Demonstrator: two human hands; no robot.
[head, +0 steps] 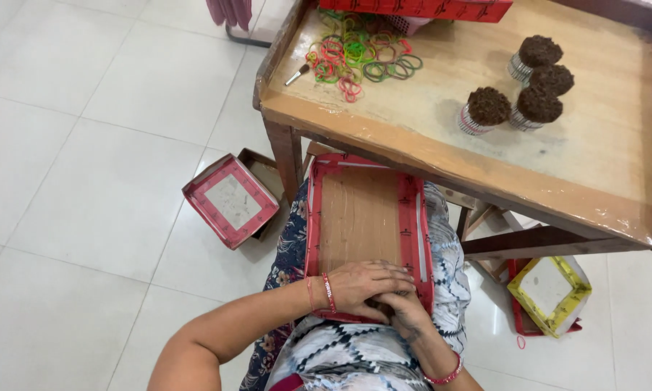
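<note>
Wooden worktop [442, 123] across the upper right of the frame. Red-rimmed tray [366, 217] at lower centre, lying on the lap, brown base bare. Left hand [366, 284] and right hand [405, 311] pressed together at the tray's near edge, seemingly closed over something small, hidden from view. Four dark bundles [528, 87] upper right; coloured rubber bands [355, 54] at top centre.
</note>
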